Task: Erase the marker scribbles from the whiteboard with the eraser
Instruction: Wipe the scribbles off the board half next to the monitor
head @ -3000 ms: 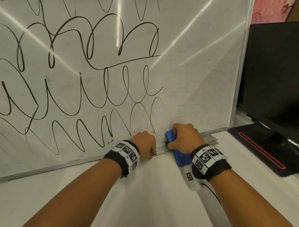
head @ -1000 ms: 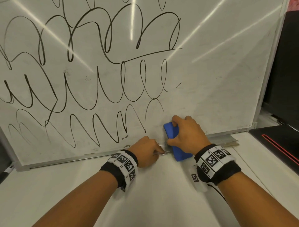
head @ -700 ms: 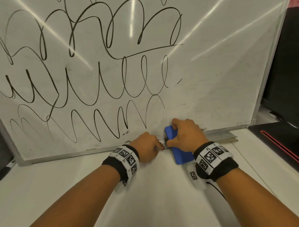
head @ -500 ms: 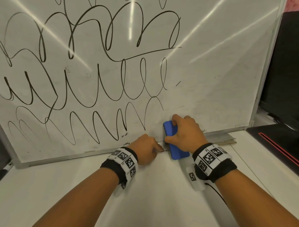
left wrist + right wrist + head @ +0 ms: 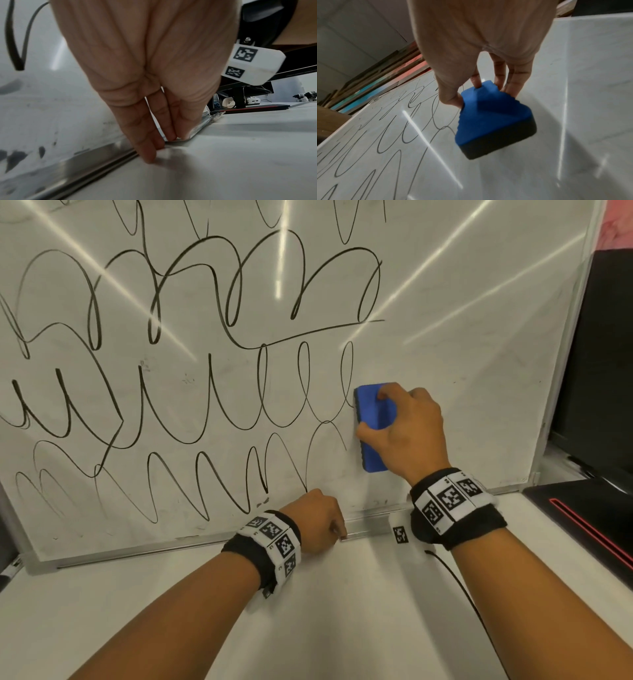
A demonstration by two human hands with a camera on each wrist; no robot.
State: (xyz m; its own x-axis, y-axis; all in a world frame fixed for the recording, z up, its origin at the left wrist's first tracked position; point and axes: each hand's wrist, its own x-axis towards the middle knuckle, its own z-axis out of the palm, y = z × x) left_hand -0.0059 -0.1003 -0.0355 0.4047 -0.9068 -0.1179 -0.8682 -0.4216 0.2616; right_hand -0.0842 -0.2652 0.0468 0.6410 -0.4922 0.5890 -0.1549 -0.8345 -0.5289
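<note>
A large white whiteboard (image 5: 445, 344) with a thin silver metal frame stands leaning at the back of a plain white tabletop (image 5: 342, 611). Black looping marker scribbles (image 5: 191, 392) cover its left and middle in several rows, from broad curls at the top to narrow zigzags near the bottom edge; the right part of the board surface is bare of strokes, crossed only by streaks of reflected light.

The left hand (image 5: 317, 520) sits low at the board's bottom edge, beside the lowest zigzag row. In the left wrist view its fingers (image 5: 147, 138) point down, held close together, with their tips touching the silver metal rail (image 5: 96, 155) that runs along the foot of the board where it meets the tabletop. They look fairly straight and wrapped round nothing. A black wristband with white coded tags (image 5: 270, 542) circles the wrist.

Further right and higher, the right hand (image 5: 404, 433) clamps a blue rectangular foam eraser with a dark felt underside (image 5: 371, 422). The thumb sits on its left long side and the fingers curl over the top and right side. The eraser stands upright, long side vertical, its felt face toward the board, just at the right end of the middle row of loops. Whether the felt fully touches the surface I cannot tell.

At the far right, a black monitor (image 5: 596, 354) stands beside the board.
</note>
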